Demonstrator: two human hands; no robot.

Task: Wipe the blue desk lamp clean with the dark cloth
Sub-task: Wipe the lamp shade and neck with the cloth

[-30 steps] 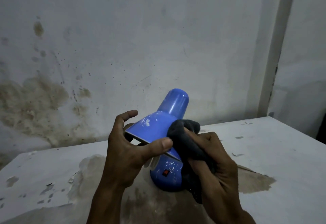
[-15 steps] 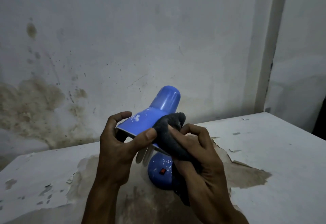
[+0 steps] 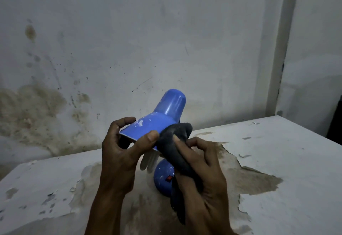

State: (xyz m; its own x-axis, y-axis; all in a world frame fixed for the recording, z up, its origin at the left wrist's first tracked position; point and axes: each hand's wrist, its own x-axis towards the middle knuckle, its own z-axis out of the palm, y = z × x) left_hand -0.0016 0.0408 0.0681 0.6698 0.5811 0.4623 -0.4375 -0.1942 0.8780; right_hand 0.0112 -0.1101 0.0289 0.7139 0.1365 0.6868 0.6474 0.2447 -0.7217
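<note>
I am seeing the right hand (image 3: 201, 177) nearest me, bunching the dark cloth (image 3: 175, 142) in curled fingers and pressing it against the shade of the blue desk lamp (image 3: 159, 123) at its 11 o'clock. The left hand (image 3: 120, 149) is gripping the shade's rim, thumb on top, with the shade lying at its 1 o'clock. The lamp's round base (image 3: 163, 177) is sitting on the peeling desk (image 3: 277, 151) between both hands, below the tilted shade.

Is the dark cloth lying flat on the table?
No, the right hand grips the dark cloth and presses it against the blue lamp shade.
</note>
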